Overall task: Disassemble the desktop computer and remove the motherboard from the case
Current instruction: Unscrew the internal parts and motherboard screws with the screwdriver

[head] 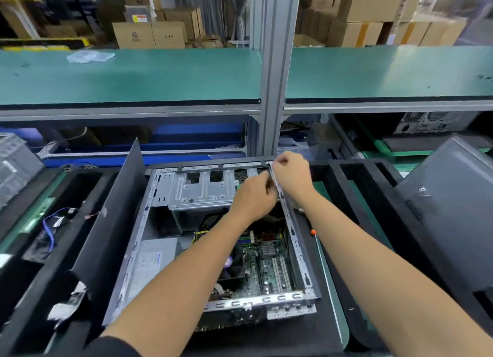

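Grey metal case (149, 239) lies open on the tabletop (333, 319), with the green motherboard (269, 266) still inside. I see both hands at its far right corner. My right hand (292, 174) and left hand (253, 196) curl their fingers there; I cannot tell what they hold.

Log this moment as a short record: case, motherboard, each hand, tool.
case: open case, lying flat on a black mat
motherboard: motherboard still inside, right half
left hand: left hand over the far right corner, fingers blurred
right hand: right hand curled at the far right rim
tool: screwdriver lying right of the case
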A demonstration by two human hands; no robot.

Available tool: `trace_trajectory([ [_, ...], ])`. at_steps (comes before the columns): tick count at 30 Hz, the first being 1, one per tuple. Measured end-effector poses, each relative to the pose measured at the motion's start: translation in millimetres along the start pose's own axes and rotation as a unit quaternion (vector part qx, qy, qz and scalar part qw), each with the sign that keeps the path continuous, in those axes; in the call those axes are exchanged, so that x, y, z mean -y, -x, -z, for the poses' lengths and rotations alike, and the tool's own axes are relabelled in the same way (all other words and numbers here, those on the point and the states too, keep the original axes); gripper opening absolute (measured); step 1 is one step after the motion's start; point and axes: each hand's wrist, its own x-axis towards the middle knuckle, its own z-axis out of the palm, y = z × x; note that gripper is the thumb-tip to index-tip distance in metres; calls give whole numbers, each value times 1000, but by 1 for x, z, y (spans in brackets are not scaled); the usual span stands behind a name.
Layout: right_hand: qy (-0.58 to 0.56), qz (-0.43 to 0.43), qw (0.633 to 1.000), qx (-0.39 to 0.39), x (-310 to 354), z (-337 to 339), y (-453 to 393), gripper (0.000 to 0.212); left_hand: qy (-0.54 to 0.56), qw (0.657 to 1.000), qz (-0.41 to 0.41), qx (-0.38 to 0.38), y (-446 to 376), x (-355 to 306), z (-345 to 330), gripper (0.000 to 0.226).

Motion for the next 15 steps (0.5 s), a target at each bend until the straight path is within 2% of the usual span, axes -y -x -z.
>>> trace_trajectory([
  [3,-1,101,991,83,31,-16,22,15,-20,995,11,94,12,25,24,18],
  [6,14,156,976,153,40,-34,47,13,-65,979,35,192,25,51,37,17],
  [9,31,168,964,203,39,-43,61,10,-112,966,57,228,36,69,44,23],
  [11,81,168,946,264,38,-46,65,10,-161,950,73,257,42,78,48,27],
  [15,219,114,869,429,28,-47,64,14,-231,931,91,268,56,96,58,19],
])
